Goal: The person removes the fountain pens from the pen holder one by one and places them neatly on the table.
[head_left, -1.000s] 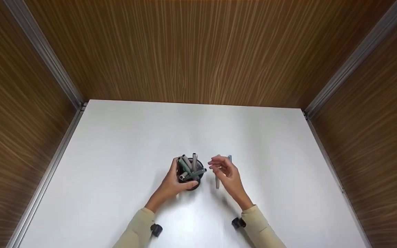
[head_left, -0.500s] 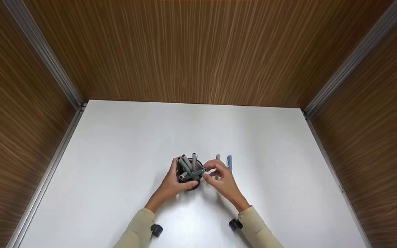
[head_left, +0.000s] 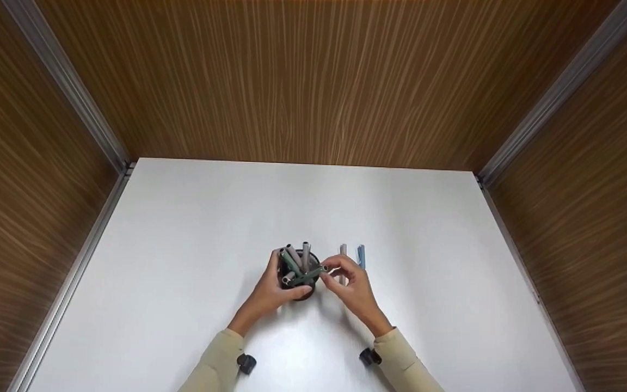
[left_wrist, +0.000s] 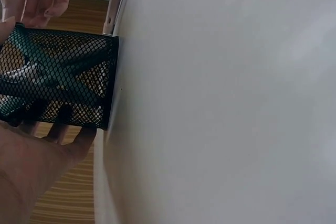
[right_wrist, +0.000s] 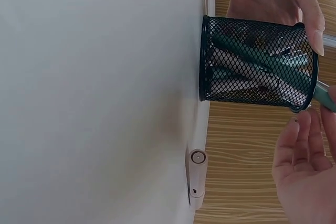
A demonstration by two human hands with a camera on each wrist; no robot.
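Cupping mesh cup (head_left: 298, 275), left hand (head_left: 268, 294); right hand (head_left: 352, 287) pinching green pen (head_left: 307, 275).

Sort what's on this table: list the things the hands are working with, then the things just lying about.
In hand:
- black mesh pen cup, held by the left hand
- green pen in the cup, its end pinched by the right hand
- grey pens standing in the cup

Lying about:
- grey pen on the white table
- blue pen beside it
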